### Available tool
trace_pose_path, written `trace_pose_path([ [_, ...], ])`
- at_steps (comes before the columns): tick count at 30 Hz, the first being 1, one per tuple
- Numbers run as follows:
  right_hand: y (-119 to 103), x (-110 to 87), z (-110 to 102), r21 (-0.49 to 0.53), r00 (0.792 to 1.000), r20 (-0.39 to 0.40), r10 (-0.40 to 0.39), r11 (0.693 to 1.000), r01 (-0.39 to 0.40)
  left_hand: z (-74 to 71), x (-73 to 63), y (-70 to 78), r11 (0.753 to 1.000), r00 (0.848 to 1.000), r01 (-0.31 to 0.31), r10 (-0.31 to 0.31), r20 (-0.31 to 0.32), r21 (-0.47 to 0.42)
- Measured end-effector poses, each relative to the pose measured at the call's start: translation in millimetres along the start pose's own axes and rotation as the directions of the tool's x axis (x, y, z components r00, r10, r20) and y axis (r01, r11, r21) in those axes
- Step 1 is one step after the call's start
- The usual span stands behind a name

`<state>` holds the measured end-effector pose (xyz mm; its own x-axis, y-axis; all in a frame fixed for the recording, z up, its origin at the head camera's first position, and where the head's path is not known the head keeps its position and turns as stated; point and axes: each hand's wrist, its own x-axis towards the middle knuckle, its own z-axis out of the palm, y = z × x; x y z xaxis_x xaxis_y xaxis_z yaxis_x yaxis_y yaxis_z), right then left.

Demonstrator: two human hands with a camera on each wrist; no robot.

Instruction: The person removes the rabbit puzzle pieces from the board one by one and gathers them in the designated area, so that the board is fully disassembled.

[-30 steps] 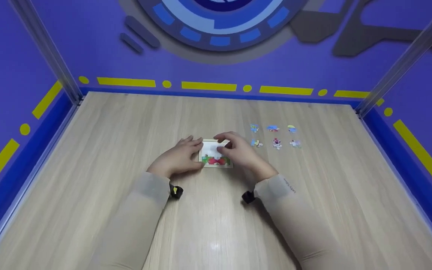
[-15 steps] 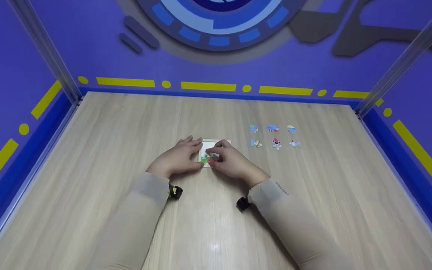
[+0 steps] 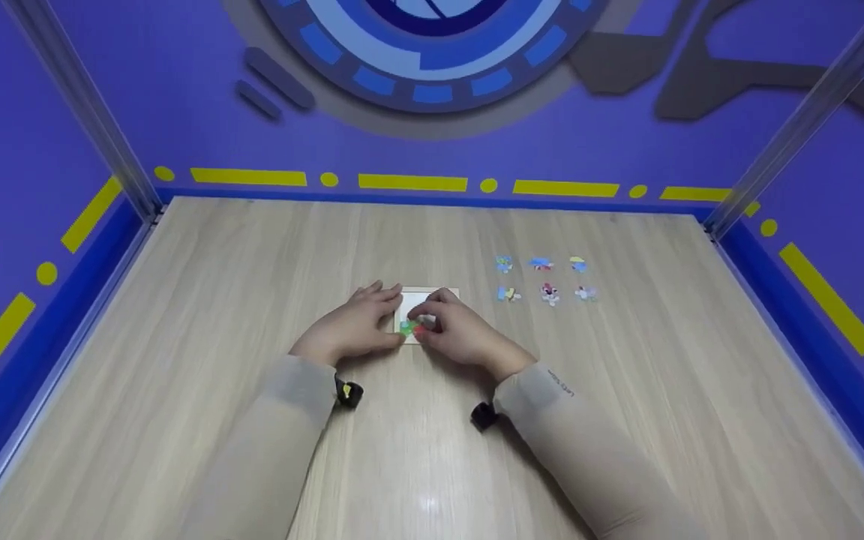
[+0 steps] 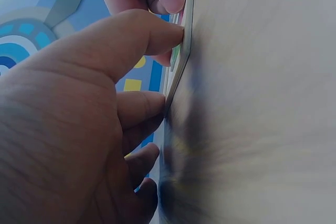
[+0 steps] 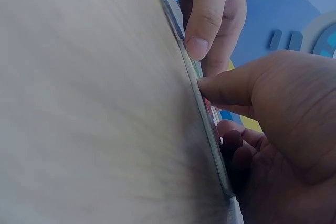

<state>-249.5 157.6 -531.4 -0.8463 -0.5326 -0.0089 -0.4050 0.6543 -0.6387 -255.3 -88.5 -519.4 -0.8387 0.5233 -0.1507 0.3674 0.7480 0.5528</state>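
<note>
A small light wooden puzzle tray (image 3: 424, 289) lies on the table, its white base bare in the upper part. Along its near edge are a green puzzle piece (image 3: 406, 328) and a red one (image 3: 418, 329). My left hand (image 3: 357, 322) rests against the tray's left side, thumb at the near corner and fingers spread along the rim. Over the tray's right half, my right hand (image 3: 462, 330) has thumb and index finger on the red piece, the other fingers curled. This hand hides most of the tray's right side. Both thumbs touch the tray edge in the wrist views.
Several loose puzzle pieces lie in two rows right of the tray, among them a blue-red one (image 3: 541, 264) and one with a character's face (image 3: 549, 293). Purple panels (image 3: 432, 154) enclose the wooden table (image 3: 252, 247) at the back and sides.
My right hand has moved left and toward the near edge, from the tray's upper right onto the red piece. My left hand stays at the tray's left side. The head view has tilted slightly up.
</note>
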Motion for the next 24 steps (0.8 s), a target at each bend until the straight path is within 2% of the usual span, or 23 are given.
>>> trace_pose_path([
  [8,-1.2,-0.9,2.4,0.014,1.0,-0.004,-0.007,1.0,0.007,2.6,-2.3,-0.6,1.0,1.0,-0.01,0.01,-0.016,0.008],
  [24,-1.2,1.4,4.5,0.073,0.999,-0.027,0.036,0.997,-0.034,3.0,-1.6,-0.6,1.0,1.0,0.0,0.0,-0.029,-0.01],
])
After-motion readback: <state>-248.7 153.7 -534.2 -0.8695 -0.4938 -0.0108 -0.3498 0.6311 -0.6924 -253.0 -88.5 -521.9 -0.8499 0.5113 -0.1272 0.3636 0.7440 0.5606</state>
